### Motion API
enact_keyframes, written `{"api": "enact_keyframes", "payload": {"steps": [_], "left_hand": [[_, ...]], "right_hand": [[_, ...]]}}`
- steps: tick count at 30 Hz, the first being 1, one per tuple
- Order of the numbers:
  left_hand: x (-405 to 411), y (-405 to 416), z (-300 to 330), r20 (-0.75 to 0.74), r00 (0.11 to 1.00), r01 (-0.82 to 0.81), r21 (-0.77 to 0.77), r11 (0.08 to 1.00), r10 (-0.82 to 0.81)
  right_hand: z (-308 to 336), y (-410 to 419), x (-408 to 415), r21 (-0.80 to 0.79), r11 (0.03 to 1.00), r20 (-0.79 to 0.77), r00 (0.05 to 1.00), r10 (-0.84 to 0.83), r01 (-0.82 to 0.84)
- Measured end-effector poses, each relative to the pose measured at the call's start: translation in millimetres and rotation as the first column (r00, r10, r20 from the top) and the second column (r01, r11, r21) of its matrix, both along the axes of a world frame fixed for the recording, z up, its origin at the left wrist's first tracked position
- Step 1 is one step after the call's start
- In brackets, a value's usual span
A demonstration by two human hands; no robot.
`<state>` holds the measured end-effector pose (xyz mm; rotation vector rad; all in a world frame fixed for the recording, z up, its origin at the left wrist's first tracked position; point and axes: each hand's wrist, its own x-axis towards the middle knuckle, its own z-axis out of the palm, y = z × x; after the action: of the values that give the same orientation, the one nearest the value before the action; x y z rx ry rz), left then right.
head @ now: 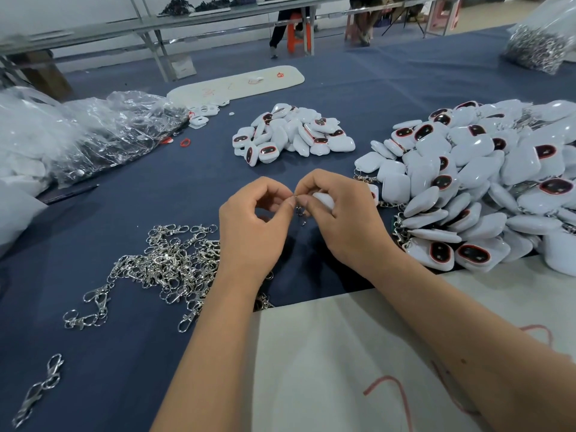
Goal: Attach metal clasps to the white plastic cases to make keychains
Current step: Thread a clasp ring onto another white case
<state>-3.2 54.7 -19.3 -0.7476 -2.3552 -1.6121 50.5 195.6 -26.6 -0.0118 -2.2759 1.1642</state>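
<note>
cases (pixel 486 179) white, red-rimmed dark ovals | clasps (pixel 168 263) silver | tablecloth (pixel 124 338) navy

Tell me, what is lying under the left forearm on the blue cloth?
The pile of metal clasps runs under the left forearm; a few rings show at its right edge. How many clasps the arm covers cannot be seen.

A white plastic case (pixel 324 199) and small dangling metal clasp (pixel 300 212) meet above blue cloth.
</note>
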Motion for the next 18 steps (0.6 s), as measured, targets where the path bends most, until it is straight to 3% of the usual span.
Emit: {"api": "enact_keyframes", "payload": {"steps": [7, 13, 18], "left_hand": [[-1.5, 1.5, -2.5, 0.112, 0.993, 0.038, 0.036, 0.999, -0.042], [-1.5, 1.3, -2.0, 0.105, 0.992, 0.055, 0.078, 0.995, -0.063], [-2.6, 0.9, -3.5, 0.133, 0.987, 0.078, 0.107, 0.991, -0.092]], "right_hand": [[1.0, 0.3, 1.3, -0.075, 0.997, -0.003, 1.0, -0.002, 0.001], [0.5, 5.0, -1.0, -0.206, 0.978, 0.114, 0.991, 0.064, -0.04], [1.2, 8.9, 0.1, -0.3, 0.951, 0.082, 0.991, 0.107, -0.078]]}}
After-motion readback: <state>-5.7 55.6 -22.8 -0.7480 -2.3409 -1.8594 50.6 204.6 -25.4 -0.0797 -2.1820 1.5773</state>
